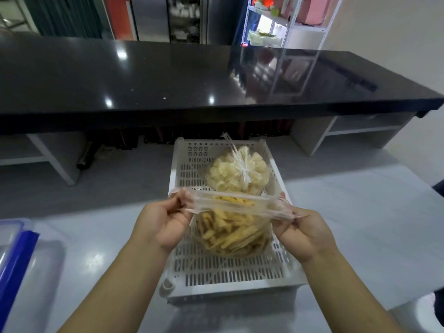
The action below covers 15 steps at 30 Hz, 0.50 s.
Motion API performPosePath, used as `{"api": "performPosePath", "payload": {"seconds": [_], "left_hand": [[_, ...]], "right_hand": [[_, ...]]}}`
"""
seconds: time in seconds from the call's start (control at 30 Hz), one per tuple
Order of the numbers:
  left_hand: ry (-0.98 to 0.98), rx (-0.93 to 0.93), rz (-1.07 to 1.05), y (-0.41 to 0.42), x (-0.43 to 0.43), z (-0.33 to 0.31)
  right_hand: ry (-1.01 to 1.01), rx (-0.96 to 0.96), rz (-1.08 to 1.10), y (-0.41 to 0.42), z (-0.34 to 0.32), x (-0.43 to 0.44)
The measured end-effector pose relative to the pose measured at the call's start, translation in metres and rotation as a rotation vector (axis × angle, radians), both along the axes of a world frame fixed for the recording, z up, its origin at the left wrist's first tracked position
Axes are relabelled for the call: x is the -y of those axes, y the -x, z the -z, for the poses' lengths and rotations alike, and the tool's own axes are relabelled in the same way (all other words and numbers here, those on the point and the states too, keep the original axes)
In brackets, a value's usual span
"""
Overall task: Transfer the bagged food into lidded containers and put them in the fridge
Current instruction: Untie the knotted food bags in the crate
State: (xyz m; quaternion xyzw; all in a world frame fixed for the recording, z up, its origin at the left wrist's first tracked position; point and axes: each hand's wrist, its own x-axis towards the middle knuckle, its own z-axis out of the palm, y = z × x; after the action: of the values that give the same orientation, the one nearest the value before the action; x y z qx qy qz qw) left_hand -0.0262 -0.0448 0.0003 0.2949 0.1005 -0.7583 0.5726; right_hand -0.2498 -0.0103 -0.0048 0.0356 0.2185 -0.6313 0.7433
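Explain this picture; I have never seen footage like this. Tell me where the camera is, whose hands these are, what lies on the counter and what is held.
There is no machine: a person wears one camera on the head, looking down at their bare hands. The left hand and right hand each pinch the mouth of a clear bag of yellow sticks, stretching it open. Behind it a tied bag of pale chips lies in a white slotted tray on the grey counter. At far left is a clear container with blue trim.

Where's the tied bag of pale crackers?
The tied bag lies mid-frame in the head view, in the white tray, just behind the bag of yellow sticks.
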Motion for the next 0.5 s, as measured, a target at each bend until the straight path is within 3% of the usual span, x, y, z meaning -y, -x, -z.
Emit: {"api": "performPosePath", "payload": {"seconds": [0.1,0.17,0.37,0.5], "left_hand": [[-0.004,0.012,0.094,-0.004,0.000,0.004],[0.037,0.104,0.226,-0.007,0.000,0.003],[0.166,0.681,0.468,-0.015,0.001,-0.003],[0.318,1.028,0.609,-0.021,0.008,-0.018]], "right_hand": [[0.012,0.012,-0.104,0.006,0.001,-0.002],[-0.023,-0.120,-0.183,0.008,-0.001,-0.003],[-0.144,-1.104,-0.372,0.020,-0.009,0.003],[-0.047,-1.433,-0.612,0.037,-0.029,0.008]]}}
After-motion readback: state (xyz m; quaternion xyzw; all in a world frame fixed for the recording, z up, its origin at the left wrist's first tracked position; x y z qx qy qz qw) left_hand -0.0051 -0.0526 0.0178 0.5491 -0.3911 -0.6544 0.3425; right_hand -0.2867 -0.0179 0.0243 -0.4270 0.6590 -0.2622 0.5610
